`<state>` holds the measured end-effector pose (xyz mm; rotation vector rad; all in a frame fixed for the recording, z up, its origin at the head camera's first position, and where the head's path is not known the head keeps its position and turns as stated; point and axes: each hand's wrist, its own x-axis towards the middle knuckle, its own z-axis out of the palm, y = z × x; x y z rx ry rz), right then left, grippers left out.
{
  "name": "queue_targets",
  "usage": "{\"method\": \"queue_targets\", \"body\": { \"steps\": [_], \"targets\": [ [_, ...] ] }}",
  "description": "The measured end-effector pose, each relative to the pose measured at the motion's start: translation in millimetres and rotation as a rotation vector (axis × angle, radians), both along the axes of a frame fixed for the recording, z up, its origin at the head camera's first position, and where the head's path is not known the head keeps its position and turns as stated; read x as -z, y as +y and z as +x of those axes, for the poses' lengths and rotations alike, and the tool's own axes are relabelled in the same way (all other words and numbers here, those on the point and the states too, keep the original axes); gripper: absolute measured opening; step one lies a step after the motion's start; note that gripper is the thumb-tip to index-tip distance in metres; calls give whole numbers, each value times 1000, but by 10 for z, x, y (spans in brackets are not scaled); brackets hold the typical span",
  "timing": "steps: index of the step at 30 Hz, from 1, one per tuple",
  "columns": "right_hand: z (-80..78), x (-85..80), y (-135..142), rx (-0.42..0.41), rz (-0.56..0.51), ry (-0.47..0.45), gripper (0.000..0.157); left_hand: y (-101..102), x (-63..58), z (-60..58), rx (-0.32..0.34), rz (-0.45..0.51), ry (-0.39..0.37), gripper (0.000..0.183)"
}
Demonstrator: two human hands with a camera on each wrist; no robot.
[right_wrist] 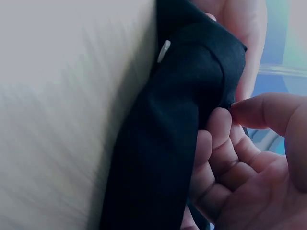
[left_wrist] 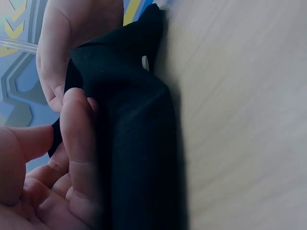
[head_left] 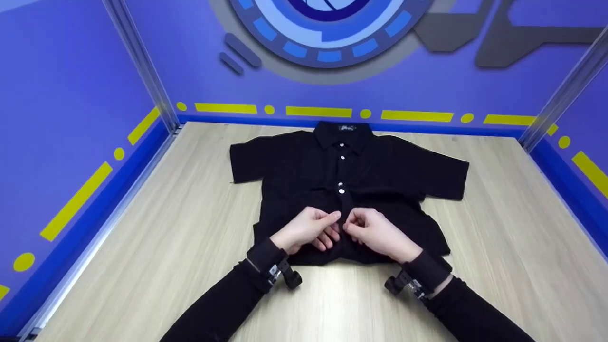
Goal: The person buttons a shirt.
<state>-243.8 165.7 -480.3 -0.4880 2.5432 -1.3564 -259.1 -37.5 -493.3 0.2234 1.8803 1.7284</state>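
A black short-sleeved button-up shirt [head_left: 294,166] lies front up on the table, its collar toward the back wall. White buttons [head_left: 341,191] run down its middle. Over the lower front, my left hand [head_left: 311,230] pinches the shirt's cloth between thumb and fingers. Just beside it, my right hand [head_left: 377,232] pinches the cloth of the same front edge, thumb against fingertips. In the right wrist view a white button [right_wrist: 164,51] shows near the lifted, folded cloth [right_wrist: 163,124]. Whether a button sits between my fingertips is hidden.
The pale wooden table [head_left: 498,213] extends around the shirt. Blue panels with yellow marks [head_left: 318,111] stand behind and at both sides, joined by metal posts [head_left: 142,61]. A strap with a small camera [head_left: 289,275] sits on each wrist.
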Motion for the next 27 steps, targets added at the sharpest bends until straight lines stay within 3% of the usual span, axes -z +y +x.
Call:
{"method": "queue_targets", "body": {
  "steps": [7,11,27],
  "targets": [
    [59,-35,-63,50,182,190,11,4,12,8,13,0,-2,43],
    [79,-37,-80,55,229,246,12,18,18,17,23,-11,-10,41],
    [46,-19,-34,-15,137,142,13,39,55,25,17,1,-35,31]
  ]
}}
